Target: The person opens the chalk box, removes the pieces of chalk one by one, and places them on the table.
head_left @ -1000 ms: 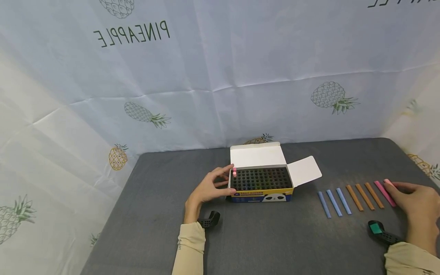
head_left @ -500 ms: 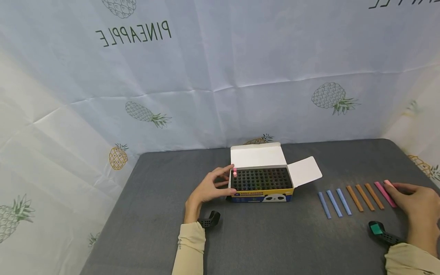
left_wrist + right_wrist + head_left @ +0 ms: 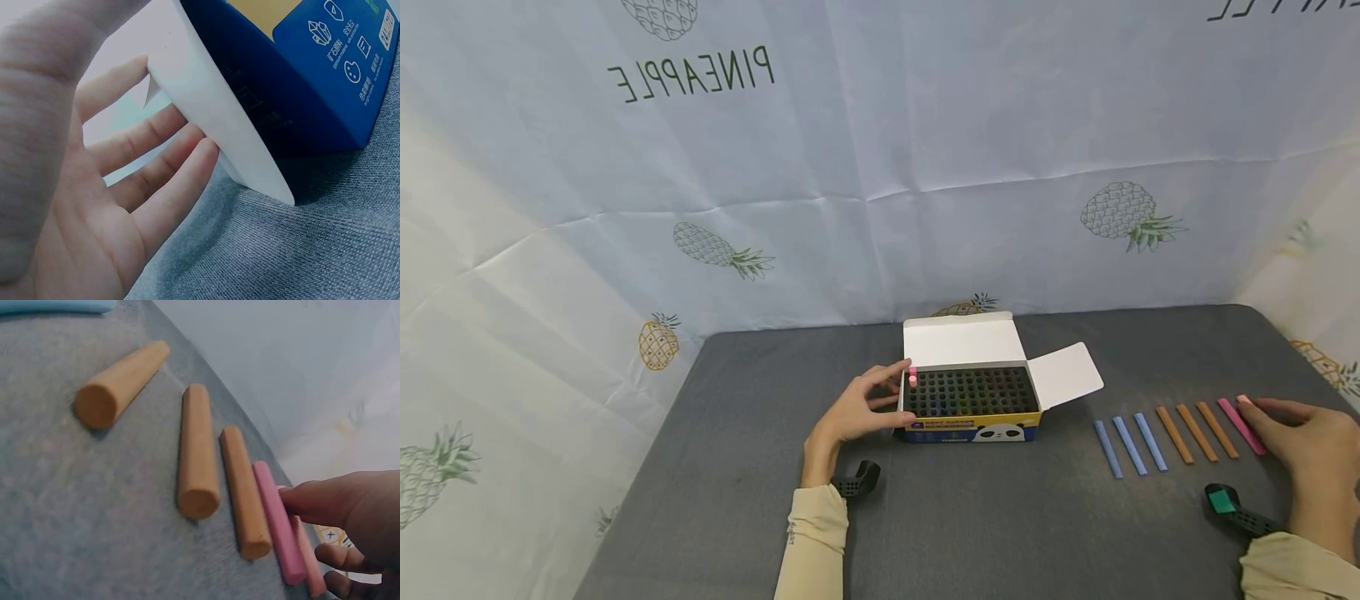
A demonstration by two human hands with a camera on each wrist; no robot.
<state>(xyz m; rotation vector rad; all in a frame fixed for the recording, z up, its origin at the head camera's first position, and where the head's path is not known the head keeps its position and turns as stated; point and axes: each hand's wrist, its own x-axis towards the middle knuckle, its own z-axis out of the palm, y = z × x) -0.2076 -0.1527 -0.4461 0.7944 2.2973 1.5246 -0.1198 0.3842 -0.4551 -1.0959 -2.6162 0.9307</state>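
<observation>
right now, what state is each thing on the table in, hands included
Box: open
Lid: raised at the back
Right flap: folded outward
Two pink pieces: standing in the box's holes
Three blue sticks: lying in a row
Three orange sticks: lying in a row
Dark pink stick: lying, not held
Light pink stick: in the right hand's fingers
Left hand: holding the box's left end

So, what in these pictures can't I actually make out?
Head view: most of the pale pink stick, hidden behind the right hand.
Head view: what the box says on its front, too small to read.
Left wrist view: the thumb tip of the left hand and the upper part of the box, cut off by the top edge.
Right wrist view: the rest of a blue stick, cut off at the upper left corner.
</observation>
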